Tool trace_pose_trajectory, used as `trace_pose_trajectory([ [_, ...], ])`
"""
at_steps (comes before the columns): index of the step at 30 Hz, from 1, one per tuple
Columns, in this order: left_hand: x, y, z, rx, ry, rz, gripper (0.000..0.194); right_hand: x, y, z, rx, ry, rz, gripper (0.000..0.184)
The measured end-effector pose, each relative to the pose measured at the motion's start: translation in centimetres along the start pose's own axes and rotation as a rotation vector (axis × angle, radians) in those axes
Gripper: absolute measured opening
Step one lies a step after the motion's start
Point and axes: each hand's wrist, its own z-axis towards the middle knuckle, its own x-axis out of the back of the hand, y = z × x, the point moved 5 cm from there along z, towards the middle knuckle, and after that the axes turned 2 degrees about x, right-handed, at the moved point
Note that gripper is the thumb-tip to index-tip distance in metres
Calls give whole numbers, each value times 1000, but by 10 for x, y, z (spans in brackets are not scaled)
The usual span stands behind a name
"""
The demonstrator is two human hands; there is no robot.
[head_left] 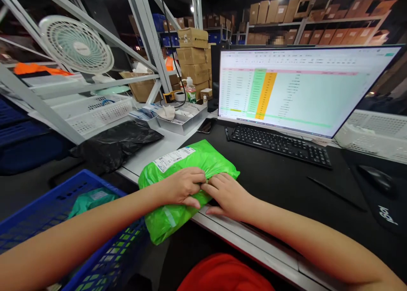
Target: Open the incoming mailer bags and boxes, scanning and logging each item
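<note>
A bright green plastic mailer bag (203, 155), bulging with its contents, lies across the front edge of the desk. A white shipping label (173, 158) is stuck on its upper left face. My left hand (186, 187) and my right hand (227, 195) meet on top of it, fingertips pinching the green plastic near its right end. Both hands have curled fingers, and the exact spot they grip is partly hidden between them. The bag's lower left corner hangs over the desk edge.
A blue plastic crate (85, 176) holding a teal package (92, 201) stands at the lower left. Behind the mailer are a black bag (121, 142), a phone (206, 126) and a metal tray (182, 123). Monitor (305, 96), keyboard (280, 144), thin black stick (335, 192) and mouse (377, 178) occupy the right.
</note>
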Motion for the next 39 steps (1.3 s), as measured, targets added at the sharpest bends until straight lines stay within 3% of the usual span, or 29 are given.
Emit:
trace_pose_trajectory([
  [1, 1, -1, -3, 9, 25, -12, 50, -11, -2, 9, 7, -24, -22, 66],
  [3, 7, -3, -10, 12, 57, -13, 58, -29, -5, 18, 52, -77, -70, 36],
  [5, 17, -7, -21, -17, 28, 41, 62, -35, -8, 16, 124, -110, -99, 10],
  [8, 42, -22, -43, -70, -48, 248, 64, -12, -1, -5, 220, -50, -81, 12],
  [12, 76, -52, -64, -41, -4, 501, 55, 41, 34, -53, 230, 60, -135, 26],
  [16, 69, -65, -43, 104, -15, 403, 44, 57, 75, -94, 94, 26, -270, 28],
  [18, 58, -50, -21, 120, 13, 329, 43, 54, 88, -106, -49, -49, -266, 27],
  [20, 50, -22, 0, 92, 44, 290, 42, 53, 88, -112, -193, -100, -229, 19],
  [22, 46, 13, 16, 55, 63, 237, 45, 54, 72, -108, -253, -85, -147, 15],
  [26, 33, 67, 34, 21, 0, 125, 68, 37, 13, -76, -150, -69, 82, 49],
  [28, 19, 74, 37, 63, -67, 124, 74, 17, -8, -59, -128, -127, 81, 50],
  [32, 1, 77, 29, 104, -120, 158, 76, -16, -30, -49, -31, -230, -9, 20],
  [34, 4, 82, 21, 79, -116, 153, 75, -9, -34, -56, 61, -131, -50, 17],
  [39, 39, 83, -3, 79, -38, 125, 64, 42, -8, -107, 127, 92, -157, 42],
])
